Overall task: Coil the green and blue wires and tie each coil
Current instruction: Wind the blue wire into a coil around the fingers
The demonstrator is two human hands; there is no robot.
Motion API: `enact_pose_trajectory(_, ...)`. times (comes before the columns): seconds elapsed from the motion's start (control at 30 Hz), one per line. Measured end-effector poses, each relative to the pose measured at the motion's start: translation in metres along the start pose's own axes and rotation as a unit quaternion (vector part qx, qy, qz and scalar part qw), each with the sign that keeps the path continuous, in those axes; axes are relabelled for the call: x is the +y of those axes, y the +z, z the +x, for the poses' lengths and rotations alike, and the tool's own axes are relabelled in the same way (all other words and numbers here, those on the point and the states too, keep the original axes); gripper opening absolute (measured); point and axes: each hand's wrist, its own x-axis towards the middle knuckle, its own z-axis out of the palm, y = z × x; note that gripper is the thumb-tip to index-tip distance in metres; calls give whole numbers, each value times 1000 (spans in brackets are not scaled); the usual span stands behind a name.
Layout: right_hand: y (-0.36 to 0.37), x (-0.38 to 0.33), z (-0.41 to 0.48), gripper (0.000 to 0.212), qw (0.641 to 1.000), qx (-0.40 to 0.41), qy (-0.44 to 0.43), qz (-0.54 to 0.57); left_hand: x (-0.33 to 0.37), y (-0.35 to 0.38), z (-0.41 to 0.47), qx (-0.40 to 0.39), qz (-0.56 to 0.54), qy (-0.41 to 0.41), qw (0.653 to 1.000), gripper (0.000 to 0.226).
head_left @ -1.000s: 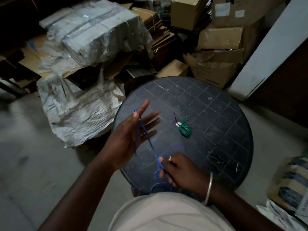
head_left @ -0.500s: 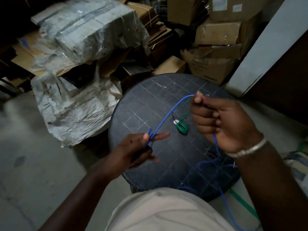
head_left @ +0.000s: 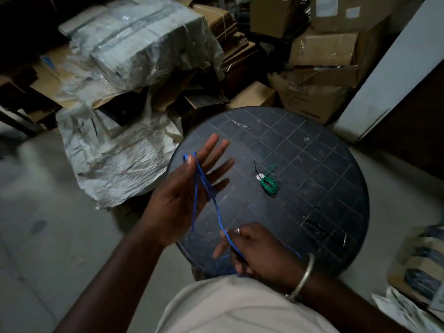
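The left hand [head_left: 187, 200], fingers spread straight, serves as a former: the blue wire [head_left: 217, 212] loops over its thumb. The right hand [head_left: 259, 258] pinches the wire taut, likely to feed a turn. Beyond it, the green wire [head_left: 269, 185] lies coiled on the worktop [head_left: 312, 164].

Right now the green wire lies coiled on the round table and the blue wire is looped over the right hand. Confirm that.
Wrong hand. The head view shows the blue wire looped over the spread left hand; the right hand grips its trailing length. The green wire lies coiled on the round table.
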Motion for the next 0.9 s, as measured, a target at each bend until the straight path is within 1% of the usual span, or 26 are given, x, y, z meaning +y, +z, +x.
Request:
enact_pose_trajectory(0.03,-1,-5,-8,48,1000,14,-2,-2,0,-6,1,20,68,7,997,56)
enact_pose_trajectory(0.07,-4,-12,-15,50,999,30,-13,-12,-1,-11,1,33,151,14,988,55)
enact_pose_trajectory(0.13,-13,-28,-28,47,997,40,-41,-42,-5,-17,-1,48,318,8,947,47)
enact_pose_trajectory(0.17,-18,-37,-35,45,997,30,-56,-47,-7,-17,-4,45,367,-11,929,43)
enact_pose_trajectory(0.2,-24,-47,-42,43,996,17,-73,-39,-11,-16,-7,39,387,-40,921,40)
enact_pose_trajectory(0.27,-37,-67,-55,37,993,1,-110,31,-16,-12,-14,23,389,-88,917,38)
enact_pose_trajectory(0.33,-56,-84,-61,26,979,2,-136,152,-18,-9,-21,-2,335,-109,936,42)
enact_pose_trajectory(0.37,-65,-89,-58,22,967,1,-138,214,-19,-7,-25,-22,280,-121,952,43)
enact_pose_trajectory(0.43,-82,-93,-44,21,941,-16,-123,316,-18,1,-32,-82,132,-149,977,48)
enact_pose_trajectory(0.47,-87,-90,-33,21,932,-25,-113,344,-17,6,-34,-121,58,-164,977,51)
enact_pose_trajectory(0.5,-89,-84,-20,22,928,-32,-105,355,-15,11,-36,-161,-11,-177,971,54)
enact_pose_trajectory(0.57,-87,-69,2,23,935,-21,-101,340,-12,22,-39,-218,-140,-189,947,59)
enact_pose_trajectory(0.63,-78,-50,20,27,957,22,-112,266,-8,27,-39,-222,-232,-176,930,59)
enact_pose_trajectory(0.67,-71,-43,25,31,970,42,-115,210,-7,28,-39,-221,-258,-157,927,60)
enact_pose_trajectory(0.73,-53,-29,33,41,986,65,-108,111,-2,29,-36,-227,-283,-111,925,60)
enact_pose_trajectory(0.77,-44,-22,35,46,991,63,-84,85,0,30,-33,-223,-289,-89,927,60)
enact_pose_trajectory(0.83,-25,-9,33,48,997,18,-15,80,5,30,-26,-188,-285,-46,939,58)
enact_pose_trajectory(0.9,-6,2,20,43,996,-45,14,72,9,25,-17,-136,-260,-13,956,57)
